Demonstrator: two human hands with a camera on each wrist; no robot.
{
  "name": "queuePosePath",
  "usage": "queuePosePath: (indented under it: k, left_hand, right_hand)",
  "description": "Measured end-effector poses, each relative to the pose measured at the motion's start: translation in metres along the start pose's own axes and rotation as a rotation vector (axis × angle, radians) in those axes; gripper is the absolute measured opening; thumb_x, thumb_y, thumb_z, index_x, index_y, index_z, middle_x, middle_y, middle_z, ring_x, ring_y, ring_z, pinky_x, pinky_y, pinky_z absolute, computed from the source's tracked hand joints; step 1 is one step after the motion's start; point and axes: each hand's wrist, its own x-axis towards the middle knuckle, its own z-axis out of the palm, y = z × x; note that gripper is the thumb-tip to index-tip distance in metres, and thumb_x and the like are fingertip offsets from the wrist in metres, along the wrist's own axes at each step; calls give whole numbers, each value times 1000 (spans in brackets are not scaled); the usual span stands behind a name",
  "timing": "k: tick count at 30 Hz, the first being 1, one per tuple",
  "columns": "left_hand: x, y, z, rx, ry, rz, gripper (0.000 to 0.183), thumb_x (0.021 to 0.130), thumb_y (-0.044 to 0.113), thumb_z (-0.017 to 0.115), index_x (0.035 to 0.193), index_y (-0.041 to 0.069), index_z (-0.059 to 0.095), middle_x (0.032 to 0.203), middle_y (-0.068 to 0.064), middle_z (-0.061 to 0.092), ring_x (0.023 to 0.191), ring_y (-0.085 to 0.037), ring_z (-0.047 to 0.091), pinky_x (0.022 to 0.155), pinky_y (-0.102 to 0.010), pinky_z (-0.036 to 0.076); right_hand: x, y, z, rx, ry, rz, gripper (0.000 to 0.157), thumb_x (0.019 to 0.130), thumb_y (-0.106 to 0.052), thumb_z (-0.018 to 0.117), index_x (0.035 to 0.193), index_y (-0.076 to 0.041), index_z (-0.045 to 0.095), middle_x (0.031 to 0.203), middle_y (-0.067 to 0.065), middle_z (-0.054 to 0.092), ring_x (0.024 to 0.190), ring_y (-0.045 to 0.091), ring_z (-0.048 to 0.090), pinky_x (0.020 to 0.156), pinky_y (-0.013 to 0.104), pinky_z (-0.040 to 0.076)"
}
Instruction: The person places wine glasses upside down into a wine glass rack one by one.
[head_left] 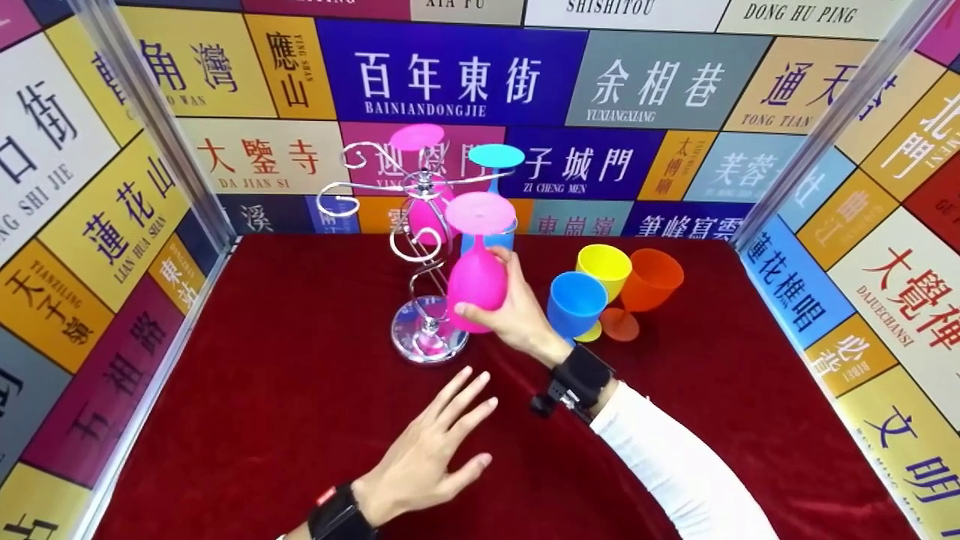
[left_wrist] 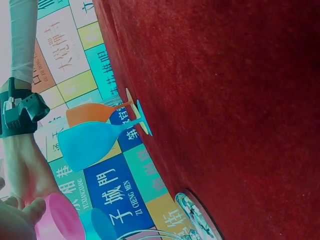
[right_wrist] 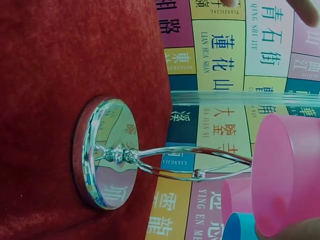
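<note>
My right hand [head_left: 529, 311] grips the bowl of a pink goblet [head_left: 476, 281], which is upside down with its foot at the top. This goblet is at the front right of a chrome goblet rack [head_left: 405, 337] with curled arms; whether it touches an arm cannot be told. Farther back, another pink goblet [head_left: 417, 137] and a light-blue goblet [head_left: 496, 155] hang inverted from the rack. Low in front of the rack, my left hand [head_left: 424, 454] holds nothing, its fingers spread. In the right wrist view, the gripped pink goblet [right_wrist: 300, 170] shows its open rim towards the table.
Right of the rack, a blue goblet [head_left: 577, 304], a yellow goblet [head_left: 604, 270] and an orange goblet [head_left: 652, 277] stand upright close together. Dark red cloth [head_left: 285, 420] covers the table. Panels with printed street names [head_left: 450, 75] enclose the back and sides.
</note>
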Motion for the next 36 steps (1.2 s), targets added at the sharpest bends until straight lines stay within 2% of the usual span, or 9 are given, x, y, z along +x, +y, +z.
queuePosePath:
  k: [3,6,10,12,21,27,30,34,36]
  left_hand:
    - [-1,-1,1,4,-6,-4,61,95,34,58,150,14,40,161,-11,29,148,-37,28,109,-49,45]
    - [-1,-2,2,15,-14,-6,62,95,35,58,150,14,39,161,-10,28,148,-38,29,110,-47,44]
    - [-3,-2,3,34,-28,-9,63,94,36,58,151,15,38,162,-9,27,147,-39,30,112,-48,41]
    - [-3,-3,4,44,-34,-12,64,94,37,58,151,16,38,162,-9,27,146,-39,31,113,-48,40]
    - [-4,-5,8,57,-51,-41,67,94,38,58,153,18,35,163,-8,24,148,-38,29,119,-44,30]
    - [-1,-5,12,51,-65,-65,74,89,34,65,154,20,33,164,-7,22,150,-35,24,122,-45,23]
    - [0,-3,16,39,-67,-70,72,91,35,63,154,20,33,164,-7,22,150,-35,24,123,-43,18]
    - [1,0,20,32,-68,-67,71,91,36,62,154,20,32,164,-7,22,149,-36,26,122,-46,23]
    - [1,0,22,35,-72,-63,72,91,35,63,154,20,32,164,-7,21,149,-37,27,119,-50,28]
  right_hand:
    - [-3,-2,-2,-1,9,5,92,77,-17,83,148,-9,24,142,17,47,122,33,56,99,45,53]
    - [-8,-14,-5,3,9,7,89,78,-13,81,146,-6,24,142,19,45,123,34,54,100,46,52]
    - [-15,-28,-9,19,15,6,83,79,-11,78,143,-6,26,141,19,44,123,34,54,99,46,52]
    - [-16,-28,-10,35,27,4,81,79,-10,78,142,-6,27,141,18,43,122,33,54,99,46,53]
    - [-15,-19,-14,73,72,25,83,80,-12,77,145,-7,25,144,20,38,122,35,52,98,46,53]
    - [-13,-18,-16,77,85,60,85,82,-15,77,147,-7,22,145,21,37,122,35,53,99,46,53]
    - [-8,-2,-14,76,108,48,87,80,-19,79,147,-9,24,144,17,39,121,33,54,98,44,54]
    - [0,21,-13,77,125,22,88,78,-22,81,147,-13,26,141,13,44,117,30,57,95,44,55]
    - [2,22,-13,71,122,24,89,78,-22,81,147,-13,26,140,13,45,117,30,58,95,44,55]
